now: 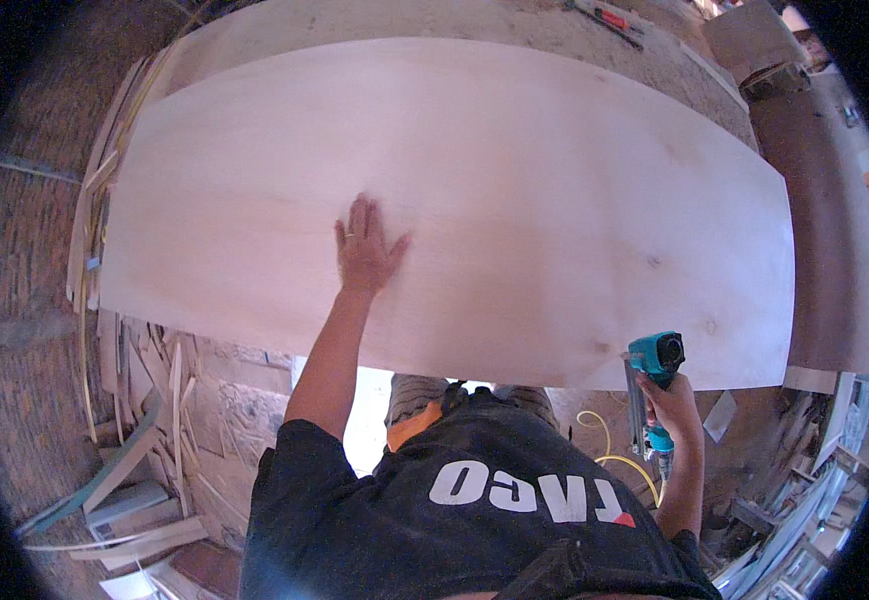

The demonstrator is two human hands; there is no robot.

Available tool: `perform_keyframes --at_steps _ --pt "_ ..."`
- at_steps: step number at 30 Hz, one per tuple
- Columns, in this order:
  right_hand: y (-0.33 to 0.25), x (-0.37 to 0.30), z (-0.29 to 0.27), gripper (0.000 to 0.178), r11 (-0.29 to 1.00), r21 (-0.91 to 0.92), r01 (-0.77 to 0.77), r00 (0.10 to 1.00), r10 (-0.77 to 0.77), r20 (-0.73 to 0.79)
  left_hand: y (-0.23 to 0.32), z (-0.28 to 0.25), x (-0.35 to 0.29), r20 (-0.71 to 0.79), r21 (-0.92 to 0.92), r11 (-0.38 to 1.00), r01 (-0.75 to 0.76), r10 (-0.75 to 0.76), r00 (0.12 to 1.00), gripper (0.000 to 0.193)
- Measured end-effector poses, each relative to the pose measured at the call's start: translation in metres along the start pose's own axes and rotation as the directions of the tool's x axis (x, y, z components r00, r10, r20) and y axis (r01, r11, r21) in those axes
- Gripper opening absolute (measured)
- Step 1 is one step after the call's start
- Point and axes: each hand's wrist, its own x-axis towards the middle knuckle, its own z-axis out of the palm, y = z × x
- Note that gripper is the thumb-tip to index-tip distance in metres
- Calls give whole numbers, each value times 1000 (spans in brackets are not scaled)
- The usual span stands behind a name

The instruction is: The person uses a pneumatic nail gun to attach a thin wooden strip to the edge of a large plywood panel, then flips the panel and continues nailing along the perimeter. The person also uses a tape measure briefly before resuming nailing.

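A wide, pale plywood sheet (514, 200) lies flat before me, its near edge close to my waist. My left hand (365, 255) rests palm down on the sheet, left of its middle, with the fingers spread and a ring on one of them. At the near edge on the right, my right hand (672, 405) is wrapped round the grip of a teal and black nail gun (657, 352). The gun's head is at the sheet's edge; whether its nose touches the wood I cannot tell. A yellow air hose (634, 465) runs below the gun.
Offcuts and wood strips (144, 480) are heaped on the floor at the lower left. A red-handled tool (611, 18) lies beyond the sheet's far edge. Brown board (834, 240) extends past the right end. More scraps and frames (804, 530) stand at the lower right.
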Motion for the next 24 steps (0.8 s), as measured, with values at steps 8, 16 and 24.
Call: perform_keyframes --at_steps 8,16,24 --pt "-151 4 158 47 990 -5 143 980 -141 142 -166 -15 43 134 156 986 56 -78 988 96" --pt "-362 132 240 45 929 -129 346 938 -339 70 -186 -15 55 149 144 976 162 -183 972 96" --pt "-535 252 268 43 893 34 450 892 -451 40 -207 -7 53 114 117 984 131 -145 983 97"
